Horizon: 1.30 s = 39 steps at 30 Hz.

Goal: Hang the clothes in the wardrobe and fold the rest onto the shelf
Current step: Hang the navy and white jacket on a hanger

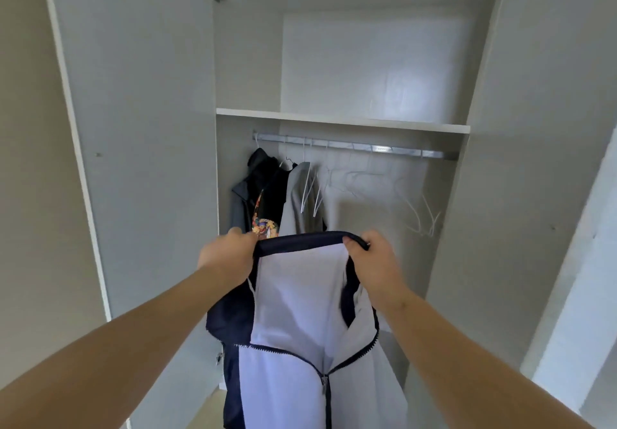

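A navy zip jacket with a pale lining (300,312) hangs in front of me, its zipper partly open lower down. My left hand (227,255) grips the left end of its collar and my right hand (374,258) grips the right end, stretching the collar flat. Behind it stands the open wardrobe with a metal rail (354,145) under a white shelf (340,120). On the rail's left hang a dark jacket (263,191) and a grey garment (300,201). Several bare white hangers (384,185) hang to the right.
The wardrobe's left door (140,128) and right door (534,161) stand open on either side of me. The compartment above the shelf has a pale back panel (377,65). A bright opening (587,261) shows at the far right.
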Available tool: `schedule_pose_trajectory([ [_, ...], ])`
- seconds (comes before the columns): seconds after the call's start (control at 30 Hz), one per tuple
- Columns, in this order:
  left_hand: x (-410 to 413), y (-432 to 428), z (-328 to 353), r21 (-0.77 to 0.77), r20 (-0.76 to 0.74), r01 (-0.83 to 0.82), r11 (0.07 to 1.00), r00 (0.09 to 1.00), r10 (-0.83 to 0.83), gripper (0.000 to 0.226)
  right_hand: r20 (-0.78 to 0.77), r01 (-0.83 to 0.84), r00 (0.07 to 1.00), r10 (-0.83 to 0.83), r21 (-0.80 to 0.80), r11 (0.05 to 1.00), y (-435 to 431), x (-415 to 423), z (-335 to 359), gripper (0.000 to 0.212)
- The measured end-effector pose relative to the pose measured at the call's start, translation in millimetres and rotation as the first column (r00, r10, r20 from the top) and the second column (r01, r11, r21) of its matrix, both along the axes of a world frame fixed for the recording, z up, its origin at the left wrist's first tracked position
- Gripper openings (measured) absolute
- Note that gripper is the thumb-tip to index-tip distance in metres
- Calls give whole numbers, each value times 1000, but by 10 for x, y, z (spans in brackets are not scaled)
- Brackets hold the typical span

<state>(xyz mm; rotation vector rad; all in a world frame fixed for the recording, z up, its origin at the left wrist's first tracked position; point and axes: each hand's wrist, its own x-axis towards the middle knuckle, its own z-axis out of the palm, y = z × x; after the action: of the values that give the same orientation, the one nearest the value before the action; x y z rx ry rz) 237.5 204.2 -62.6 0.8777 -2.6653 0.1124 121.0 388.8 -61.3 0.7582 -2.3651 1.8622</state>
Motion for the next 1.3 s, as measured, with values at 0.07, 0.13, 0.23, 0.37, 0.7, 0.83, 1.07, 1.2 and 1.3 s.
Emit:
schedule_pose_trajectory([
  [0.07,-94,-259,-22,204,-73,-22,979,997,37,21,-3,-24,1000,24,4,1000,-236,-127,-36,37],
  [0.13,-224,-516,-48,575,-238,27,818,962,135,22,-4,-42,999,42,13,999,-478,-265,-94,39],
  [0.23,-419,-742,-46,924,-366,272,270,833,414,20,45,-59,997,58,28,998,-789,-462,-167,38],
  [0.37,-785,-1207,26,912,-334,410,-21,771,542,17,196,-92,977,87,17,996,-1389,-828,-159,32],
  [0.7,-1532,-2121,245,827,-337,543,-147,687,644,22,404,-238,896,184,87,967,-2559,-1408,-291,26],
  [0.83,-1853,-2324,225,798,-358,588,-135,642,677,23,410,-233,897,167,117,965,-2864,-1776,-263,20],
  [1.07,-2397,-2723,390,740,-457,672,-22,527,717,37,353,-161,926,136,43,986,-3392,-2666,-288,12],
  [1.2,-2676,-2861,392,743,-379,664,-89,527,761,32,291,-143,950,113,83,986,-3608,-3141,-359,17],
  [1.3,-2910,-2934,384,758,-319,646,-83,480,817,34,280,-164,949,141,61,984,-3779,-3445,-382,42],
])
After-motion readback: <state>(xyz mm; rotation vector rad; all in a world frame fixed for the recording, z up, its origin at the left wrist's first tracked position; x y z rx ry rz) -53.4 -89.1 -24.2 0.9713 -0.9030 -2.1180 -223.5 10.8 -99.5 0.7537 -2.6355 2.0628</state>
